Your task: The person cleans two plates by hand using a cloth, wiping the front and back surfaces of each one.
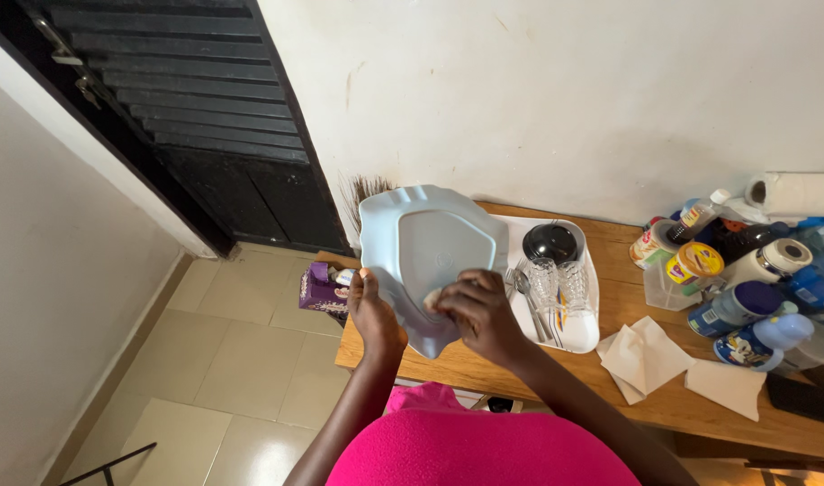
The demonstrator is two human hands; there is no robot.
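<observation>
Your left hand (374, 310) pinches the lower-left rim of the pale blue plate (430, 247), held tilted up above the wooden surface (646, 396). Your right hand (479, 310) presses a small cloth or wad (432, 299), grip closed on it, against the plate's underside. Wiping looks under way; how much is done can't be told. White tray (581, 335) holds a black bowl (549, 243), two glasses (558, 283), cutlery (529, 301). Paper napkins (646, 355) lie just right.

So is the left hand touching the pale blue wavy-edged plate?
Touching. The head view shows the left hand gripping the lower-left rim of the pale blue wavy-edged plate, fingers wrapped over its edge.
</observation>
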